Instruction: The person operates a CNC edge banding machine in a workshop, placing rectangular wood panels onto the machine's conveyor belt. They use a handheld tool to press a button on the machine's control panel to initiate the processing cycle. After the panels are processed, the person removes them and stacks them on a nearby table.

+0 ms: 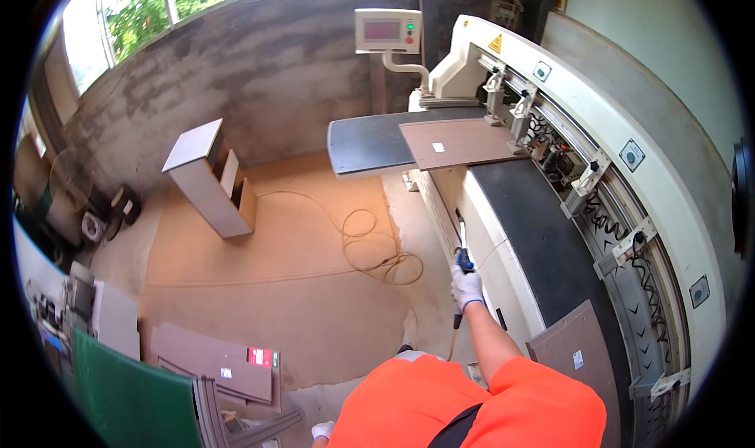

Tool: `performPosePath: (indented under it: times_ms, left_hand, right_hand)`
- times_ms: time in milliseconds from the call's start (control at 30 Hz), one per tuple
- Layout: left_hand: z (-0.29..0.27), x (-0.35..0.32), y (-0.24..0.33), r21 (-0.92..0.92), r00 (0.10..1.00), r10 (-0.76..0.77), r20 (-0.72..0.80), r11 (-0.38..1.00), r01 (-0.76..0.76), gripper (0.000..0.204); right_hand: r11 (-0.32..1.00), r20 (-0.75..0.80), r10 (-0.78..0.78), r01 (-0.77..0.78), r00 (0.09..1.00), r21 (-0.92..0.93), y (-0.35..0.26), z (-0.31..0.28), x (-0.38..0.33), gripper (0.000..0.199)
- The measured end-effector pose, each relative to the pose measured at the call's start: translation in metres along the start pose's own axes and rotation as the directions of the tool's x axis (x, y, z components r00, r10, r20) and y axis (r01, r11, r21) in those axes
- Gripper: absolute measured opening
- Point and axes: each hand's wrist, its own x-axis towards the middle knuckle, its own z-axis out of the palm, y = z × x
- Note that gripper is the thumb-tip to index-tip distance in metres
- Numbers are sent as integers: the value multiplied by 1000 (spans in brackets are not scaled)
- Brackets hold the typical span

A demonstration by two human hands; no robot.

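My right hand (465,284), in a white glove with a blue cuff, is closed around an air blow gun (464,259). The gun's thin nozzle points away from me, along the pale side of the long machine (515,263). A hose runs down from its handle toward my body. My left hand (322,430), also gloved in white, hangs low beside my orange shirt; its fingers are too little seen to read. A brown panel (460,140) with a white label lies on the machine's far end. Another brown panel (580,360) rests at its near end.
A control box (388,31) with a screen stands on an arm beyond the machine. A small cabinet (208,182) stands on a dusty brown sheet, with a coiled hose (377,267) nearby. Stacked brown panels (208,358) and a green surface (130,393) are at lower left.
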Motion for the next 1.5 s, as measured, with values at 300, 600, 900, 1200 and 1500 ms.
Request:
performPosePath:
  times_ms: [300, 600, 900, 1200, 1500]
  left_hand:
    - [-196, 138, 119, -91, 928, 249, -278, 955, -283, 37]
    - [-466, 324, 369, -150, 792, 537, -290, 792, -592, 18]
    - [-660, 326, 676, -919, 833, 547, -82, 281, -276, 26]
    - [-691, 372, 749, -965, 849, 523, 72, 252, -74, 27]
    - [-702, 369, 751, -986, 783, 608, 131, 160, 40, 22]
  right_hand:
    - [821, -319, 341, -115, 884, 559, 13, -119, 51, 29]
    - [980, -42, 200, -199, 979, 31, -7, -102, -13, 39]
    - [905, -317, 245, -333, 916, -265, -72, -51, -57, 31]
    - [800, -464, 588, -391, 662, 455, -92, -23, -74, 15]
    - [841, -325, 296, -407, 898, -356, -164, -1, -28, 54]
